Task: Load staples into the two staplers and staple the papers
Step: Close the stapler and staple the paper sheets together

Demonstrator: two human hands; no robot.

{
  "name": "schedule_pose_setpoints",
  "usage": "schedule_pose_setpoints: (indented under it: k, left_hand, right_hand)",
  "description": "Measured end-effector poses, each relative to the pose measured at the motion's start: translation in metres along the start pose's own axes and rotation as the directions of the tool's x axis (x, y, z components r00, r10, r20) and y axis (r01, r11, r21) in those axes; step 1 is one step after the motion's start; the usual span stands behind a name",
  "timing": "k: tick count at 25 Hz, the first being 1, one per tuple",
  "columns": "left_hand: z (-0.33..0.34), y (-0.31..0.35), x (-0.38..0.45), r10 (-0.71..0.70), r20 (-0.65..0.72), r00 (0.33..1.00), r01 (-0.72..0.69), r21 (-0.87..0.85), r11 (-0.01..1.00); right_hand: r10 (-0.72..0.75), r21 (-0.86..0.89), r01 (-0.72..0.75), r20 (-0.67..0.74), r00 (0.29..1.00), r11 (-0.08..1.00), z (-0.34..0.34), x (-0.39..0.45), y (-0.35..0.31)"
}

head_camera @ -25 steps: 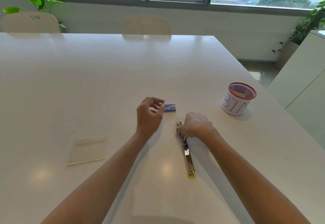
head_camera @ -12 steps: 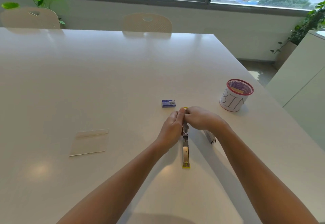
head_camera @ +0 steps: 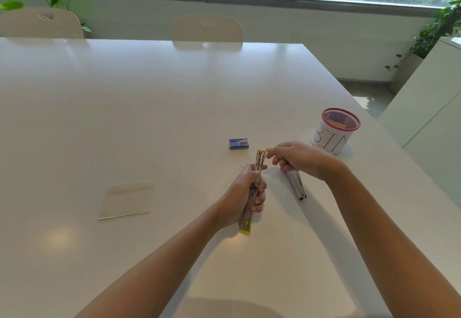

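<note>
My left hand (head_camera: 245, 192) grips the yellow-ended stapler (head_camera: 259, 160), which is swung open into one long metal strip and points away from me. To its right my right hand (head_camera: 301, 159) hovers with loosely curled fingers near the stapler's far tip, and I see nothing in it. From under that hand a second, silver stapler (head_camera: 296, 185) lies on the table. A small blue staple box (head_camera: 239, 144) sits just beyond the yellow stapler. The stack of papers (head_camera: 127, 199) lies flat to the left.
A white mesh cup with a red rim, marked BIN (head_camera: 331, 138), stands at the right of the white table (head_camera: 149, 105). Two pale chairs (head_camera: 207, 30) stand at the far edge. A white cabinet (head_camera: 429, 118) is close on the right.
My left hand came from the staple box to the yellow stapler and now grips it around the middle. My right hand let go of it and drew back to the right.
</note>
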State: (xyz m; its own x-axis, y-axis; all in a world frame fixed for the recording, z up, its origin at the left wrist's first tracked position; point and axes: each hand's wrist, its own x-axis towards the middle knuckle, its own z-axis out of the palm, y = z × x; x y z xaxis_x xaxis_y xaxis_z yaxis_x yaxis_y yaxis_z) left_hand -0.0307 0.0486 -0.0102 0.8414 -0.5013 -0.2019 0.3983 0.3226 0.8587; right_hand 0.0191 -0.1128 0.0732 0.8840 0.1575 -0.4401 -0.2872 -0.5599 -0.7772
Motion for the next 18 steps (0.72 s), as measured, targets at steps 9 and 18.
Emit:
schedule_pose_setpoints:
  k: [9, 18]
  left_hand:
    - [-0.001, -0.001, -0.001, 0.015, 0.066, 0.998, -0.013, -0.031, 0.999]
    - [-0.001, -0.001, -0.002, 0.018, 0.056, 0.998, -0.017, -0.033, 0.999]
  right_hand:
    - [-0.051, 0.328, 0.097, -0.146, 0.988, 0.94, -0.007, -0.003, 0.011]
    - [-0.116, 0.517, 0.084, 0.029, 0.993, 0.852, 0.003, 0.0, 0.018]
